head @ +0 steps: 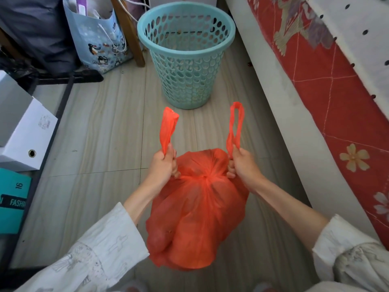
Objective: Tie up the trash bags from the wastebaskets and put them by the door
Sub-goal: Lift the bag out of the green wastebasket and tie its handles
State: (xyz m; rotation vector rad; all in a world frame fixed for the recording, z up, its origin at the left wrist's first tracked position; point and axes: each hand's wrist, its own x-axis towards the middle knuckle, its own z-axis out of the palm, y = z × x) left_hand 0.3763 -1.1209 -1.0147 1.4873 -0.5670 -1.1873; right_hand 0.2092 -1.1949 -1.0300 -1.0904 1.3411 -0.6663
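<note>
Two white sleeves frame a full orange trash bag (197,216), its neck gathered into a knot, hanging between the hands above the floor. Left hand (163,165) is clenched round the left handle loop (168,127); right hand (242,163) grips the right handle loop (235,125). Farther back, left to right: two white boxes (23,127), one penguin-print bag (101,39) holding papers, and one teal perforated wastebasket (186,53) without a liner.

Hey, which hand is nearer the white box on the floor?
Left. The left hand grips a bag handle on the side toward the white box; the right hand holds the other handle, nearer the bed.
</note>
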